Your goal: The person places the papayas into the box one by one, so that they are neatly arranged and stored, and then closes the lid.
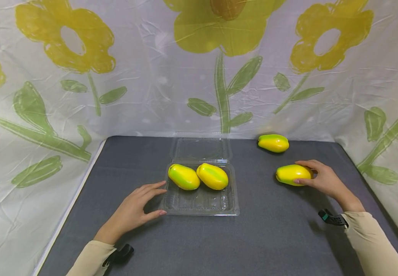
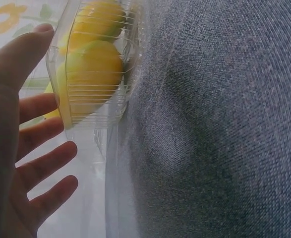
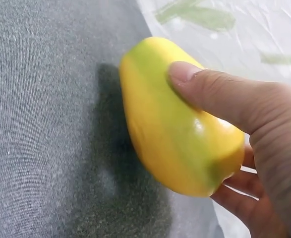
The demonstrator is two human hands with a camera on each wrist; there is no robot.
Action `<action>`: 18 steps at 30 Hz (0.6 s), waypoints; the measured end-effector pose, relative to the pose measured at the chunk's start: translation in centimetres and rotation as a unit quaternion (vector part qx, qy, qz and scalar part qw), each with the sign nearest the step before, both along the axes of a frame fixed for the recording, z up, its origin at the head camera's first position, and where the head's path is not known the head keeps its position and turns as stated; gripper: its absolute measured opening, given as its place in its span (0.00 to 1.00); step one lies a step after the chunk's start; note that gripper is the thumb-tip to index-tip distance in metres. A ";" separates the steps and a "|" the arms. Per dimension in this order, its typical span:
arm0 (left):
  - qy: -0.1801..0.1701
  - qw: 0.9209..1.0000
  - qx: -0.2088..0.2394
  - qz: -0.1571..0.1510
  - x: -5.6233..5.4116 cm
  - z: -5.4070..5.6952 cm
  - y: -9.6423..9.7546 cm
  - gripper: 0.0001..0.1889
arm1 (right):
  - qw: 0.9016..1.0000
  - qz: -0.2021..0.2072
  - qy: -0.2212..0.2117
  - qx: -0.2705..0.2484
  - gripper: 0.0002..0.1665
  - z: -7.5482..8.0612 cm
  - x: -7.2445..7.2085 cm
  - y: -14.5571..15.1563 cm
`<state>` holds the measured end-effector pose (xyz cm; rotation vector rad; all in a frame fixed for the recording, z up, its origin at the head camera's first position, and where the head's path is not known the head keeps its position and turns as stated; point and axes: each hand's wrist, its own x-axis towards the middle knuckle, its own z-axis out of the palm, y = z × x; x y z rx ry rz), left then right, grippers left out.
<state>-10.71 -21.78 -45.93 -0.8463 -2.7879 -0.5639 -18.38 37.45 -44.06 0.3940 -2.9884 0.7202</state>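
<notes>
My right hand (image 1: 323, 178) grips a yellow-green papaya (image 3: 160, 119) at the right of the table, thumb on one side and fingers round the other. In the right wrist view a shadow lies beside this papaya; whether it touches the cloth I cannot tell. A clear plastic clamshell box (image 1: 202, 209) stands at the middle with its lid (image 1: 200, 149) folded back. Two papayas (image 1: 184, 177) lie side by side in its far half. At the box's left edge is my left hand (image 1: 135, 209), fingers spread and fairly straight, fingertips (image 2: 48, 101) at the rim.
Another papaya (image 1: 273, 143) lies at the back right, near the table's far edge. Dark grey cloth covers the table (image 1: 205, 245). A white curtain (image 1: 143, 69) with printed yellow flowers hangs behind and along the sides.
</notes>
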 end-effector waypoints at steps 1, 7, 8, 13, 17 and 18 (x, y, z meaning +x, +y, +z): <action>0.000 1.000 -0.001 0.000 0.0 0.0 0.0 0.34 | 1.000 0.000 0.000 0.000 0.39 0.1 0.0 -0.1; -0.001 1.000 -0.001 0.000 0.0 0.1 0.1 0.34 | 1.000 -0.003 0.013 -0.004 0.39 0.5 0.0 -0.9; -0.001 1.000 -0.002 0.000 0.0 0.1 0.1 0.34 | 1.000 -0.004 0.015 -0.005 0.39 0.6 0.0 -1.0; -0.006 1.000 -0.005 0.004 0.0 0.1 0.2 0.34 | 1.000 -0.004 0.014 -0.013 0.39 0.9 0.0 -1.9; -0.009 1.000 -0.007 0.005 0.0 0.1 0.2 0.34 | 1.000 -0.003 0.006 -0.023 0.39 1.1 0.0 -2.6; -0.009 1.000 -0.007 0.005 0.0 0.2 0.2 0.34 | 1.000 -0.003 0.004 -0.027 0.40 1.1 0.0 -2.8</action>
